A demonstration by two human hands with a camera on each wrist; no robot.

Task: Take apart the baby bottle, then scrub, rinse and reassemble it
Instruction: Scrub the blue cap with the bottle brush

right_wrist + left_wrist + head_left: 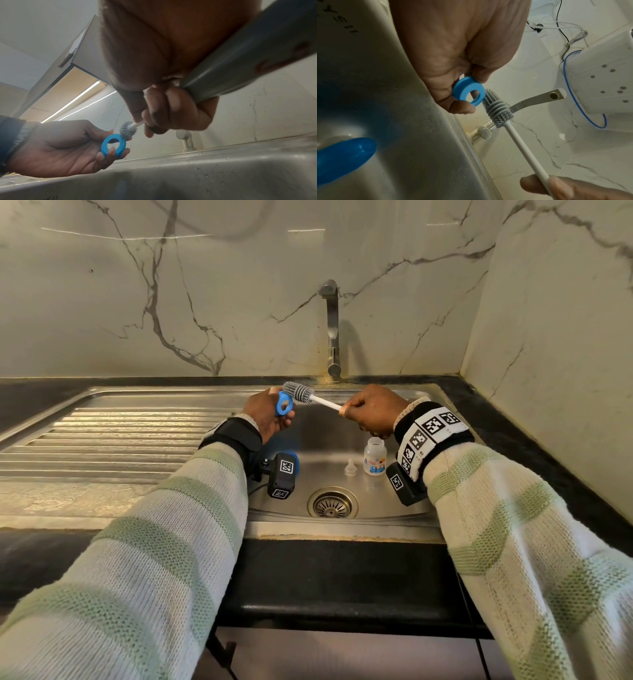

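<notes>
pinched between thumb and fingertips of our left hand (270,416), the blue collar ring (284,405) stands on edge above the back of the sink (342,534), its open hole facing across toward our right hand (371,410). that hand is curled tight round the white handle of the bottle brush (308,397), whose long axis runs nearly level from right to left, grey bristle head leading. in the left wrist view the bristle head (496,108) lies against the ring's (469,92) outer rim rather than through its hole, so we judge the next scrub turns on lining the brush axis up with that opening, or on turning the ring against the bristles. the ring sits to the left of the brush grip, a handle's length off.

below our right wrist the bottle body (375,457) stands upright on the sink floor with the clear teat (350,468) just beside it, near the drain (333,503). a blue cap (342,159) lies in the basin under our left wrist. the tap (331,330) rises behind, and we see no water running.
</notes>
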